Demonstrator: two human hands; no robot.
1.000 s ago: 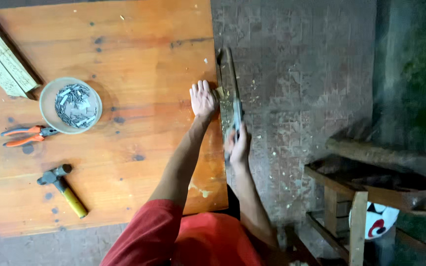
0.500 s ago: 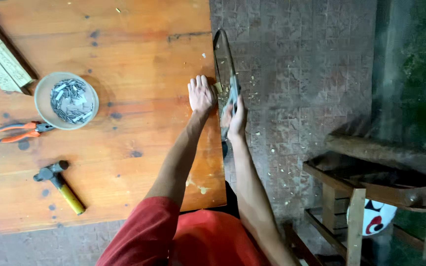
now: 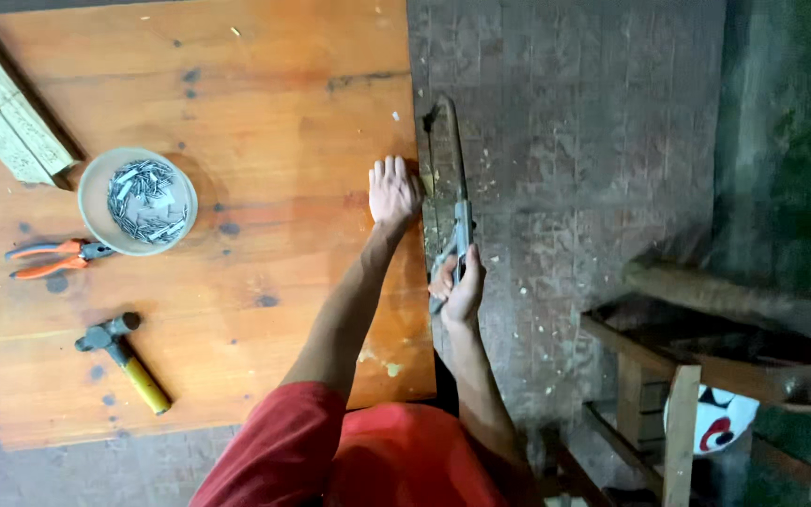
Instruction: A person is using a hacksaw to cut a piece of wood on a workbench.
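Observation:
My right hand (image 3: 458, 286) grips the handle of a hand saw (image 3: 452, 178), whose blade runs away from me along the right edge of the wooden tabletop (image 3: 265, 113). My left hand (image 3: 392, 191) lies flat, palm down, on the tabletop right beside the blade. A narrow piece of wood (image 3: 432, 197) sits at the table edge between my left hand and the saw. Red cloth covers my body at the bottom of the view.
On the left of the table stand a bowl of nails (image 3: 139, 199), orange-handled pliers (image 3: 53, 259), a yellow-handled hammer (image 3: 124, 361) and a pale carved wooden strip (image 3: 7, 117). A wooden frame (image 3: 678, 376) stands on the grey floor at the right.
The saw slid forward, then back toward me, and my right hand moved back with it. My left hand stays pressed flat on the table edge.

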